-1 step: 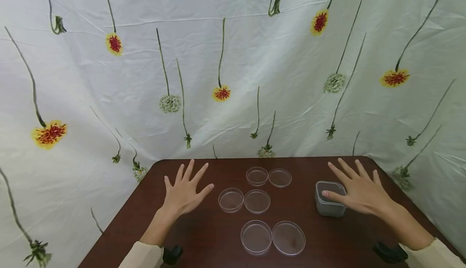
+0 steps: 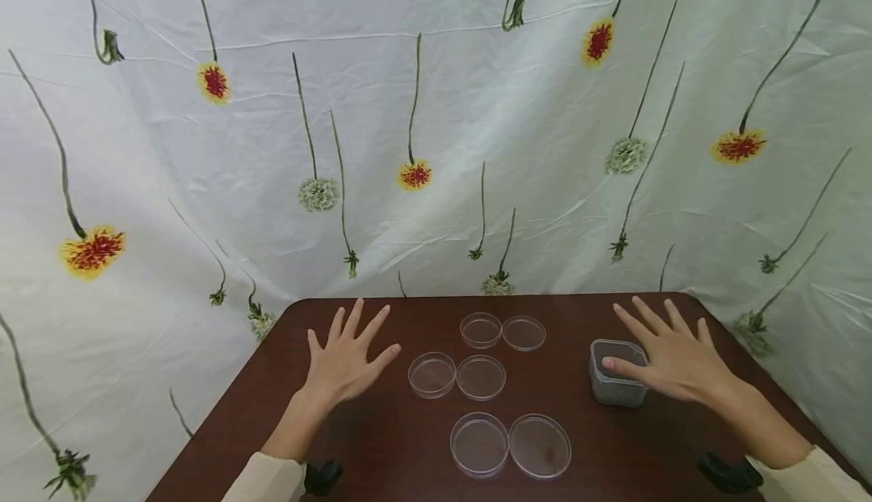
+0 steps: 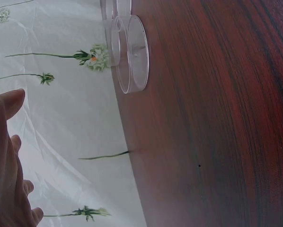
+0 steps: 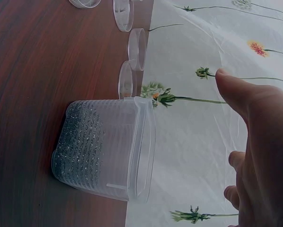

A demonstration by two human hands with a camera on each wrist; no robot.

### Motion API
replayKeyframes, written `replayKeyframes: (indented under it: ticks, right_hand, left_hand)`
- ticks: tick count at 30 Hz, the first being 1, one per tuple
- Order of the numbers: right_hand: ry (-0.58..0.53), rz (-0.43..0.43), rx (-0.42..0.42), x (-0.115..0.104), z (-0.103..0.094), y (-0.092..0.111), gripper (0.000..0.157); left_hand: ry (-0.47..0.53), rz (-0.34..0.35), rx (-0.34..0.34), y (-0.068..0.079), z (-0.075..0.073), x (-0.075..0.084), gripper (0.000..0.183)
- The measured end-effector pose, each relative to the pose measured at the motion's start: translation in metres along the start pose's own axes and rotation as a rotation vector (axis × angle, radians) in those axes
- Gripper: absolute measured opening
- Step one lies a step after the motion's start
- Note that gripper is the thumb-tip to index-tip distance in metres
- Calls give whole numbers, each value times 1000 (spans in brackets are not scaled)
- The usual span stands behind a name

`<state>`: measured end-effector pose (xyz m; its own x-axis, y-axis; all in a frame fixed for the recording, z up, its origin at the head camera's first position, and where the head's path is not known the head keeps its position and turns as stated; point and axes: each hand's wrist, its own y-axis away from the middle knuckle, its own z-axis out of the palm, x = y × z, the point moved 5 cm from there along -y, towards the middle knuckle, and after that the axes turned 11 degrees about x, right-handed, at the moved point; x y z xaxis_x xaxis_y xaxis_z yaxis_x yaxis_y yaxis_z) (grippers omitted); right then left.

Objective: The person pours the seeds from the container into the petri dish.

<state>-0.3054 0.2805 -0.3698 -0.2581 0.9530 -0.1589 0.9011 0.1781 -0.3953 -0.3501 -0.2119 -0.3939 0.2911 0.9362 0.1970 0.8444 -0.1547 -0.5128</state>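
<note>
My left hand (image 2: 343,363) hovers over the left side of the table with its fingers spread, holding nothing. On the right, my right hand (image 2: 681,362) is spread the same way, and its thumb overlaps a clear plastic tub (image 2: 616,390) in the head view. Seen from the right wrist, the tub (image 4: 101,149) has ribbed walls and dark grainy stuff in its lower part, and the hand (image 4: 267,142) stands apart from it. Between the hands lie three pairs of clear round petri dish pieces: a front pair (image 2: 479,474), a middle pair (image 2: 431,394) and a back pair (image 2: 481,345).
A dark reddish-brown wooden table (image 2: 381,456) with rounded far corners carries everything. A white curtain (image 2: 381,244) printed with flowers hangs behind it and along both sides. Dark bands (image 2: 323,478) sit at both wrists, by the cream sleeves (image 2: 269,479).
</note>
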Motion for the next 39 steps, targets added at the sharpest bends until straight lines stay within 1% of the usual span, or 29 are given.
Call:
replayKeyframes:
  ticks: [7, 12, 21, 27, 30, 34, 37, 39]
  right_hand:
    - [-2, -2, 6, 1, 0, 1, 100]
    - [0, -9, 9, 1, -1, -1, 100]
    - [-2, -22, 9, -2, -1, -4, 99]
    - [-17, -26, 4, 2, 2, -5, 100]
    - [-47, -36, 0, 6, 4, -6, 99]
    - [-115, -51, -19, 11, 7, -9, 96]
    - [-213, -64, -32, 16, 8, -11, 93]
    - [-300, -64, -45, 20, 9, -11, 92]
  left_hand:
    - [10, 3, 19, 0, -6, 5, 77]
    - [-3, 0, 7, -1, -9, 5, 78]
    - [5, 1, -4, -4, -6, 5, 77]
    - [37, 10, 0, -9, -2, 10, 77]
    - [64, 17, -2, -14, 3, 12, 76]
    - [139, 42, -4, -24, 10, 16, 77]
    - [227, 59, -12, -34, 16, 19, 81]
    - [291, 58, -33, -39, 23, 21, 84]
